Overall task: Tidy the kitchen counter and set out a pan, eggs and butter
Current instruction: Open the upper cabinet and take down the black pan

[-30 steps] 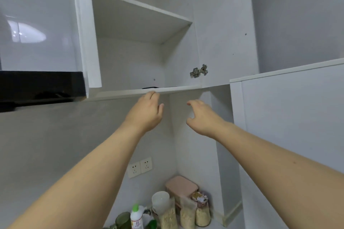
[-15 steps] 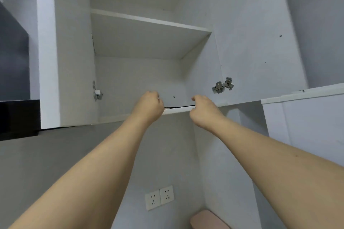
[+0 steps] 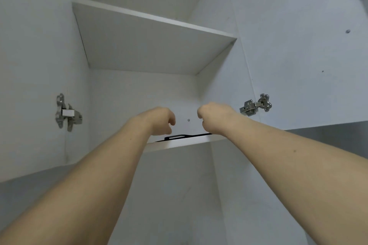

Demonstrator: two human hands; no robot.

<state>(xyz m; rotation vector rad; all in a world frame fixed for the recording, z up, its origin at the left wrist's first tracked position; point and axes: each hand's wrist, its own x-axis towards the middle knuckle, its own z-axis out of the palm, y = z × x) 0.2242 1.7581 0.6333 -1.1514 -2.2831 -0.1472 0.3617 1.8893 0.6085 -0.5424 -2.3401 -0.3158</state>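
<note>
**Pan waits low on the bottom shelf as both hands reach in**

Pan (image 3: 184, 137) is the likeliest name for the thin black object lying flat on the bottom shelf (image 3: 177, 144) of the open wall cabinet; only its dark edge and a slotted handle end show above the shelf's front lip, so the identification is a judgement. It sits between the two raised hands, at the front of the shelf.

The left hand (image 3: 159, 120) hangs just above the object's left end with its fingers curled downward; whether they touch the black edge cannot be told. The right hand (image 3: 214, 118) is over the right end, knuckles toward the camera, fingers curled away and hidden, so whether it has hold of anything cannot be told either. The upper shelf (image 3: 153, 36) is seen only from beneath. Metal hinges (image 3: 256, 105) sit on the open doors at either side.

The risk from here lies in the height and the angle. The reach is overhead and the shelf surface is out of sight, so any grip must be found by feel. If only one end is drawn forward, the object could tip off the lip and fall toward the person or the counter below. A slotted handle gives little to hold if caught by fingertips alone. Anything unseen resting on or behind the object could slide out with it.
</note>
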